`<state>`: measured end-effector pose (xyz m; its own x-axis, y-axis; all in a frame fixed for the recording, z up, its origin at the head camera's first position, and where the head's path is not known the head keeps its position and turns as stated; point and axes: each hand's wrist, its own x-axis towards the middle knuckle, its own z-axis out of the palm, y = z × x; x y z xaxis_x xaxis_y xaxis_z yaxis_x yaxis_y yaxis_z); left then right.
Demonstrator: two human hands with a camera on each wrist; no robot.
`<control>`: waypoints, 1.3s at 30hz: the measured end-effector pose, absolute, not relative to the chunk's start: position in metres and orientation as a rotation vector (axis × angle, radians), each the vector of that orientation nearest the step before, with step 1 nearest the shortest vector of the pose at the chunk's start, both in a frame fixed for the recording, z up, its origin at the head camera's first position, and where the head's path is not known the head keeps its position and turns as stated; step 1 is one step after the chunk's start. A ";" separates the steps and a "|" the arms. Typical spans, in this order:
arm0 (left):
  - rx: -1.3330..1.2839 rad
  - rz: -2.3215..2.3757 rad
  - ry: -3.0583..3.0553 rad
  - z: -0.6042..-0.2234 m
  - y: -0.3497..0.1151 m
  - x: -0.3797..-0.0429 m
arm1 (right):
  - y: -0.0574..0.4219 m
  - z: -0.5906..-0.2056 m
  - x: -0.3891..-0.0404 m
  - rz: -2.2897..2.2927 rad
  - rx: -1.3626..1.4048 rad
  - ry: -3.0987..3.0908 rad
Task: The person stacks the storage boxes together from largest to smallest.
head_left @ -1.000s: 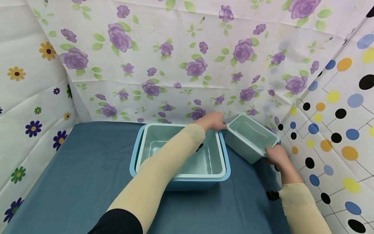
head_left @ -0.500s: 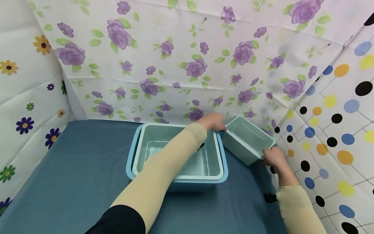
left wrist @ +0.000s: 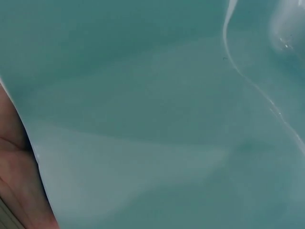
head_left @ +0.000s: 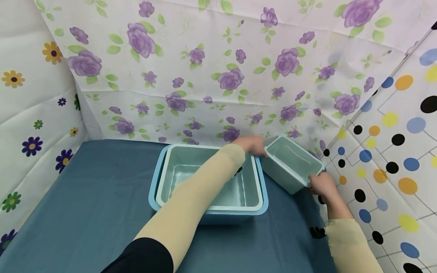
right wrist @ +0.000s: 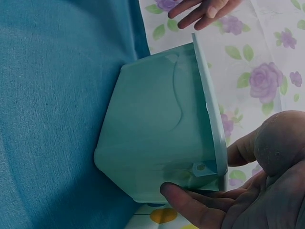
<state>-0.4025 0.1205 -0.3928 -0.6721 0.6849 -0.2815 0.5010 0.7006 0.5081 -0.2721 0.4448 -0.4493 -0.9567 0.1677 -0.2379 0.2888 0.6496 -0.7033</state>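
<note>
A small pale green storage box (head_left: pixel 285 168) sits at the right, its top facing up and its long side set at a slant. My right hand (head_left: pixel 322 185) grips its near right end, thumb at the rim and fingers beneath it in the right wrist view. My left hand (head_left: pixel 252 146) reaches across to the box's far left corner. Seen from the right wrist, the left fingers (right wrist: pixel 190 12) stretch out loosely by that corner. A larger pale green bin (head_left: pixel 209 207) stands nested in a blue bin (head_left: pixel 264 206); the left forearm crosses over both. Pale green plastic (left wrist: pixel 143 105) fills most of the left wrist view.
Dark blue cloth (head_left: pixel 102 197) covers the table. A purple-flowered curtain (head_left: pixel 191 83) hangs close behind the bins. The dotted sheet (head_left: pixel 385 182) stands close by the right hand, and a daisy-print sheet (head_left: pixel 37 110) borders the left.
The small box and both hands keep nearly the same places beside the nested bins. The whole head view shifts slightly left, then back right.
</note>
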 end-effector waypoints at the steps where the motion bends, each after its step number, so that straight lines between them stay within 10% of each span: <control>1: 0.910 0.539 2.443 -0.392 0.121 -0.403 | 0.445 -0.450 -0.272 -1.194 0.379 2.717; 39: 0.920 0.627 2.430 -0.396 0.128 -0.404 | 0.427 -0.452 -0.268 -1.322 0.388 2.567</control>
